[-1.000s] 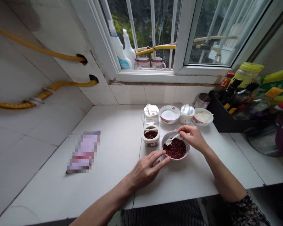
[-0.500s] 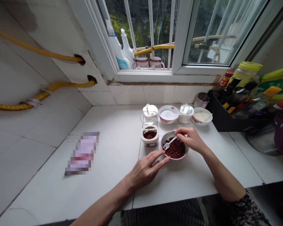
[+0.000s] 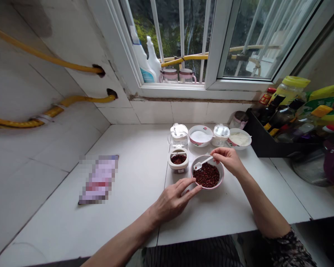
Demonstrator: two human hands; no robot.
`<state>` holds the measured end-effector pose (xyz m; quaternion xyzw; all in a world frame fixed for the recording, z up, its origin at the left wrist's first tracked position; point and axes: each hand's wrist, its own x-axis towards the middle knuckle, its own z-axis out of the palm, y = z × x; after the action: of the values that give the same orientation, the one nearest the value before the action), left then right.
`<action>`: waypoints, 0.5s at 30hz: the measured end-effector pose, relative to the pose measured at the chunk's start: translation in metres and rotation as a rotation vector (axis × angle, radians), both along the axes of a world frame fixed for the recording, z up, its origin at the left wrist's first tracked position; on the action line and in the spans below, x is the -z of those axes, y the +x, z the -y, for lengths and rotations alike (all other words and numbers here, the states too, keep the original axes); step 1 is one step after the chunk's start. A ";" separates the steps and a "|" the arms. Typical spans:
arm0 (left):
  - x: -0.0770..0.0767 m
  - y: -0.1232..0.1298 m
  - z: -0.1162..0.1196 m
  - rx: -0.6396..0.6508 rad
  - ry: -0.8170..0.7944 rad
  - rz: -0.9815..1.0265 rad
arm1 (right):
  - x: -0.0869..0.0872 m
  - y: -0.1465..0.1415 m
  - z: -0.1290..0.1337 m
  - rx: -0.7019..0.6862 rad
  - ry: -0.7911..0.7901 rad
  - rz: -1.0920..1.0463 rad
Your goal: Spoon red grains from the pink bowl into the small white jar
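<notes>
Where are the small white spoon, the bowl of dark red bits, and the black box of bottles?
White spoon (image 3: 197, 166): head view, its scoop.
Bowl (image 3: 222, 179): head view, its rim.
Black box (image 3: 269, 145): head view, its front wall.

White counter (image 3: 133, 159) — bowls (image 3: 220, 182), jars (image 3: 180, 169)

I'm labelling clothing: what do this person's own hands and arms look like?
Left hand and right hand: bare, no gloves, rings or watch visible. A dark sleeve with a lighter mottled pattern ends near the elbow on the right; no left sleeve shows.

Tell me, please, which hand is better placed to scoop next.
Right, I'd say: the right hand holds the spoon over the bowl of dark red pieces; the left hand touches its rim.
</notes>
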<state>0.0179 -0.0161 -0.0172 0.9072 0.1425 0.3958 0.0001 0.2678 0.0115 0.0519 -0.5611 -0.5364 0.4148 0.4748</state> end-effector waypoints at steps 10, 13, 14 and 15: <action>0.000 0.000 0.000 -0.033 0.029 -0.014 | -0.008 -0.044 0.002 0.116 0.399 0.188; -0.002 0.001 0.000 -0.032 0.027 -0.011 | -0.007 -0.056 0.009 0.040 0.675 0.466; -0.002 0.001 0.000 -0.033 0.029 -0.009 | -0.007 -0.057 0.011 -0.001 0.744 0.533; -0.003 0.001 0.000 -0.034 0.031 -0.010 | -0.008 -0.056 0.012 -0.031 0.792 0.576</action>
<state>0.0191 -0.0162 -0.0144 0.9065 0.1518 0.3933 -0.0213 0.2122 -0.0007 0.0598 -0.4214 -0.7707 0.0137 0.4778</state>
